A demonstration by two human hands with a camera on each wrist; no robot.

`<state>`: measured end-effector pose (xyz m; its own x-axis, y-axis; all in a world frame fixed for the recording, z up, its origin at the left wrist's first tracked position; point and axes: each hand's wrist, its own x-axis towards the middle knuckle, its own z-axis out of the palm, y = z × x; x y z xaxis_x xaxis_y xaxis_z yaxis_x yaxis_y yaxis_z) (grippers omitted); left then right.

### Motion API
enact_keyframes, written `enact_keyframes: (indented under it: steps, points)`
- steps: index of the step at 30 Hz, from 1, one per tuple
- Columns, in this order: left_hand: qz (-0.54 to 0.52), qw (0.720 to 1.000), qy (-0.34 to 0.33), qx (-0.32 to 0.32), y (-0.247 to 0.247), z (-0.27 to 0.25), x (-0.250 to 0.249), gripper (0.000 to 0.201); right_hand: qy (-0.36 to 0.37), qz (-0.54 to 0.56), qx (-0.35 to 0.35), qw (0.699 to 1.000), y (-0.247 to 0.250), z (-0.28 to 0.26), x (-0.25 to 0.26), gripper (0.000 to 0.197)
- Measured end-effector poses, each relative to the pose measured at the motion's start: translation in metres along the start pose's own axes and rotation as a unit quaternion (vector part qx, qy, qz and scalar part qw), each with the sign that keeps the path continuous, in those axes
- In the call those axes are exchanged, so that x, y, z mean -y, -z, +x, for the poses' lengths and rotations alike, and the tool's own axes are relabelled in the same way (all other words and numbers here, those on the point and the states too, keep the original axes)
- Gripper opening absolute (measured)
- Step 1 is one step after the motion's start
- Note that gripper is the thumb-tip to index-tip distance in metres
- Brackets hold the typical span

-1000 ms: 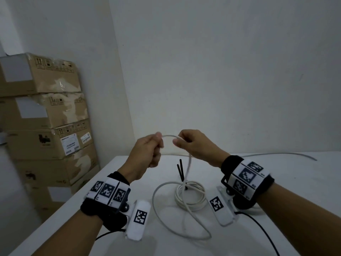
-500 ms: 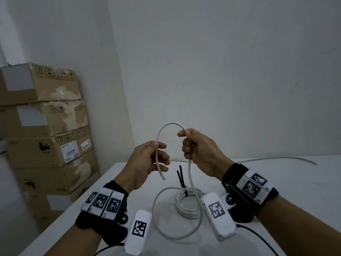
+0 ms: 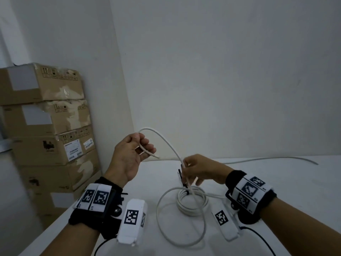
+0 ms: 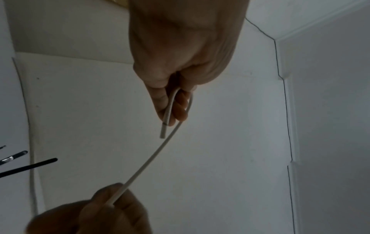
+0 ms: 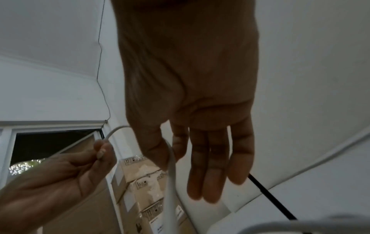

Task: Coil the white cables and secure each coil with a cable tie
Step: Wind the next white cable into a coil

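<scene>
My left hand (image 3: 144,145) is raised at centre left and grips a white cable (image 3: 166,140) just short of its cut end (image 4: 162,134). From there the cable arcs up and right, then drops to my right hand (image 3: 185,163), which pinches it between thumb and forefinger (image 5: 170,158) with the other fingers straight. Below, it runs into a loose loop (image 3: 162,218) on the white table (image 3: 286,191). A tied coil (image 3: 191,204) lies under my right hand, with black cable ties (image 3: 181,179) sticking up from it.
Stacked cardboard boxes (image 3: 46,117) stand against the wall, left of the table's left edge (image 3: 55,228). Another white cable (image 3: 276,159) lies along the back of the table to the right. Black wires from the wrist cameras trail near the front edge.
My left hand moved up and left with the cable end. My right hand slid down the cable toward the coil, so the arc between the hands grew longer.
</scene>
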<state>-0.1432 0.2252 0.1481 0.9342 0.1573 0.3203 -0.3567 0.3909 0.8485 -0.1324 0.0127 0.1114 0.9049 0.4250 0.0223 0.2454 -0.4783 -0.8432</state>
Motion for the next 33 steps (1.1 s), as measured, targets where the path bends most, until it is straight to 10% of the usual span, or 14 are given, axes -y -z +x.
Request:
enact_keyframes:
  steps: [4,6,9,13,18,26,29,33]
  points:
    - [-0.086,0.994,-0.005,-0.063,0.016,0.009,-0.015,0.030,-0.024,0.118,0.049,0.992,-0.007,-0.009,-0.012,0.011]
    - [-0.080,0.995,-0.001,-0.053,0.021,0.007,-0.019,0.029,0.001,0.217,-0.059,0.974,-0.014,-0.007,-0.009,0.015]
    - [-0.027,1.000,-0.001,0.014,0.011,-0.006,-0.014,0.018,0.058,0.016,-0.234,0.970,-0.021,0.006,0.015,0.026]
    - [0.168,0.981,-0.080,0.046,-0.011,-0.019,0.000,0.011,0.125,-0.227,-0.185,0.948,-0.041,0.007,0.043,0.024]
    - [0.412,0.890,-0.164,0.103,-0.014,-0.019,0.014,0.022,0.227,-0.323,-0.149,0.907,-0.052,-0.006,0.050,0.021]
    - [0.382,0.886,0.061,0.254,-0.009,-0.024,-0.004,0.036,0.168,-0.128,-0.103,0.972,-0.026,-0.021,0.054,0.039]
    - [0.353,0.879,0.117,0.298,0.004,-0.021,-0.023,0.033,0.109,0.034,0.004,0.993,-0.001,-0.025,0.044,0.023]
    - [0.326,0.866,0.184,0.330,0.016,-0.018,-0.035,0.035,0.145,0.003,-0.043,0.989,0.018,-0.026,0.036,0.009]
